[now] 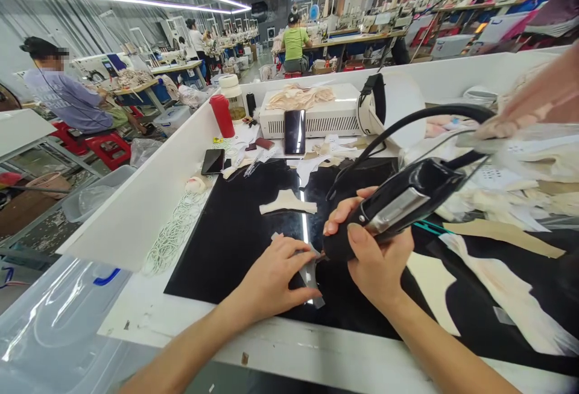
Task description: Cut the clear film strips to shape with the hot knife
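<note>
My right hand (377,255) is wrapped round a black handheld power tool (402,201) with a silver strip and a thick cable. The tool's tip points down and left, at a narrow grey translucent strip (309,273) on the glossy black mat (226,249). My left hand (283,276) lies over this strip, fingers and thumb spread, pressing it against the mat. Whether the tip touches the strip, I cannot tell. Beyond my hands lies a cream curved fabric piece (288,201). Another cream piece (432,288) lies right of my right hand.
A blurred arm (543,89) reaches in at upper right, near the cable (420,110). Phones (295,132), a red cup (222,115) and a white vented box (312,119) stand at the back. Looped elastic cord (174,231) lies left; fabric piles (502,186) lie right.
</note>
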The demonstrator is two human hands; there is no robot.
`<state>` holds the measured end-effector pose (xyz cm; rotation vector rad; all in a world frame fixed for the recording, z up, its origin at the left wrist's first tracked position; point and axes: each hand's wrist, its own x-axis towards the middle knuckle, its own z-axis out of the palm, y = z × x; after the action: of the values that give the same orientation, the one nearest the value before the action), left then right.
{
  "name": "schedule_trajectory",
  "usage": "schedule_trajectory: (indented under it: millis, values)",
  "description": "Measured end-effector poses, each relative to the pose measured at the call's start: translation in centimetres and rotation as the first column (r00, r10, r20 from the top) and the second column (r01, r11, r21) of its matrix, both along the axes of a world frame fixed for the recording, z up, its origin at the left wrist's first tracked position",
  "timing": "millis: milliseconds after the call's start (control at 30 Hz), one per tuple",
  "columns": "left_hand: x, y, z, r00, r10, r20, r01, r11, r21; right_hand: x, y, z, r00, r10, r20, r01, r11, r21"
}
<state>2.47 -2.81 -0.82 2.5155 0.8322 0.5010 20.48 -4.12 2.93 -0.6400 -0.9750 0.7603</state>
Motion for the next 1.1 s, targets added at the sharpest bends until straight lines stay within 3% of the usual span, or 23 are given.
schedule_trajectory:
  millis: [467,1100]
  values:
    - [0.1,-0.1,0.1,0.997,-0.015,-0.075,0.011,0.999,-0.053,0.3,-0.4,-0.1,0.997,-0.044,0.056,0.045,0.999,-0.026]
    - [0.0,-0.1,-0.4,0.999,-0.034,-0.035,0.033,0.999,-0.037,0.1,-2.5,0.8,1.000,0.021,-0.006,-0.021,0.999,-0.041]
